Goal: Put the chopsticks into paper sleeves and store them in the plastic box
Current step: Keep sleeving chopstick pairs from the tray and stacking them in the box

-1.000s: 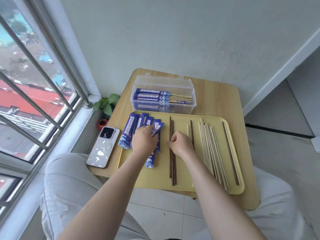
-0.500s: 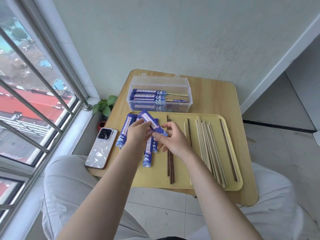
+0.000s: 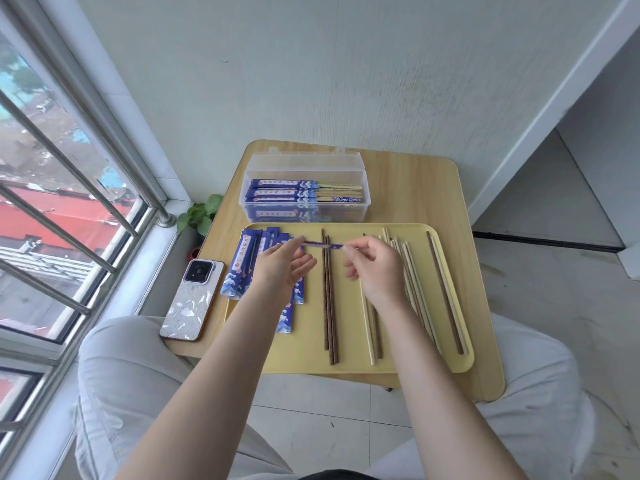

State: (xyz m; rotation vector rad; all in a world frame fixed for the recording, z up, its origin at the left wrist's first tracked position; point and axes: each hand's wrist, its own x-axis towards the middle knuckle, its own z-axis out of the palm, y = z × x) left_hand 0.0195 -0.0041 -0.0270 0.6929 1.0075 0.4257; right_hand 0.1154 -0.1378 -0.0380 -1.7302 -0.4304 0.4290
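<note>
Pale plaster wall and a barred window frame a small wooden bench [image 3: 415, 188], which carries a yellow tray [image 3: 349, 367], a clear plastic box [image 3: 306, 206] behind it and a phone [image 3: 192, 299] at the window side.

Both hands work above the tray. The left hand [image 3: 282, 268] and the right hand [image 3: 375, 266] hold one blue paper sleeve [image 3: 320, 244] stretched level between them, edge-on to the camera. Each grip is a fingertip pinch on an end of the sleeve, with the other fingers loosely curled. No chopstick is in that sleeve yet, as far as can be seen.

To do this step well, I judge that the sleeve mouth should be eased open with a light pinch, not crushed flat, and turned toward the right hand. A matched pair should then go in together, tips first, with the paper held straight so that it does not buckle or tear.

The dark chopsticks [image 3: 329, 303] lie just below the held sleeve, between the hands. Pale chopsticks [image 3: 410, 282] lie in a loose bundle toward the right, with a mixed pair [image 3: 446, 292] near the tray's right rim. Spare sleeves [image 3: 242, 265] fan out under the left hand.

The box, lid hinged back, holds several sleeved pairs laid lengthwise, stick ends poking out toward the right. It looks to have room for more.
</note>
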